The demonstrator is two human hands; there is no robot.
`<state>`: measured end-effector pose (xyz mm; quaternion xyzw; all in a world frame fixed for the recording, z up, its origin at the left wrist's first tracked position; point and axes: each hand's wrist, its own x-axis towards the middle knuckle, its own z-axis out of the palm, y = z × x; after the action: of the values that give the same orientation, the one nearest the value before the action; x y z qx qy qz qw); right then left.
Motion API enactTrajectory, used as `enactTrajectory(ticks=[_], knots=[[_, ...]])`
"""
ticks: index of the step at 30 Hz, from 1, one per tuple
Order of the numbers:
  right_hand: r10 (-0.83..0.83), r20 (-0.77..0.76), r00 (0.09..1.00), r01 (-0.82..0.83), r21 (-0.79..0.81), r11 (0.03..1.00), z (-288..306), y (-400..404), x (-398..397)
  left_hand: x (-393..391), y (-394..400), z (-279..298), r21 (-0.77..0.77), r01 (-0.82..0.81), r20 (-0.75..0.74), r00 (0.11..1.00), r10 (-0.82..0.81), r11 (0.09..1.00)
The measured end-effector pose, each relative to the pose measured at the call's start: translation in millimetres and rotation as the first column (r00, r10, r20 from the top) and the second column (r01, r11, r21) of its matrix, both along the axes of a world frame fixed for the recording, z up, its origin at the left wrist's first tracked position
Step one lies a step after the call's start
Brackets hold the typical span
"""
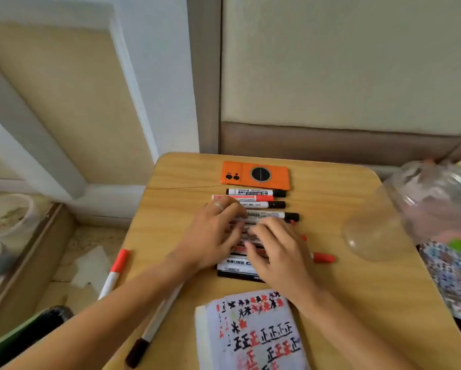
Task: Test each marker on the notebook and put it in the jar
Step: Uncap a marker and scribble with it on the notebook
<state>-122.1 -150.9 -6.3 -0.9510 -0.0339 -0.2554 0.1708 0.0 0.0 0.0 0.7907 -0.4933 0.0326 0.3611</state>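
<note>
A: What do you have in front of you, from the biggest thing down?

B: First the table. On its right edge, at 3 o'clock from your hands, the clear jar lies tilted, with its mouth toward you. At 6 o'clock is the notebook, its page already full of red and black test marks. Between them is the row of markers. Each one has its long axis from 9 to 3 o'clock, and the caps are at the 3 o'clock end.

A: And your hands?

B: Both rest on the row. Your left hand lies flat with the fingers spread, holding nothing. Your right hand has bent fingers on the barrels, but I cannot tell if it pinches one.

A: So which hand should take the marker?

B: I think the right. The markers lie directly under its fingertips, and the jar is on its side too.
</note>
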Motion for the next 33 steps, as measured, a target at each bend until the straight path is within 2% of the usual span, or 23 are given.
enactTrajectory(ticks=[8, 20, 33], knots=[[0.026, 0.108, 0.994, -0.015, -0.100, 0.995, -10, -3, 2, 6, -7, -7, 0.047, 0.047, 0.145, 0.988, -0.054, 0.998], [0.008, 0.142, 0.990, 0.006, -0.101, 0.995, -11, 0, 1, 4, -6, -3, 0.109, 0.043, 0.176, 0.982, -0.062, 0.993], [0.000, 0.162, 0.987, 0.019, -0.114, 0.993, -14, -2, 2, 5, -8, -10, 0.085, 0.035, 0.183, 0.982, -0.051, 0.996]])
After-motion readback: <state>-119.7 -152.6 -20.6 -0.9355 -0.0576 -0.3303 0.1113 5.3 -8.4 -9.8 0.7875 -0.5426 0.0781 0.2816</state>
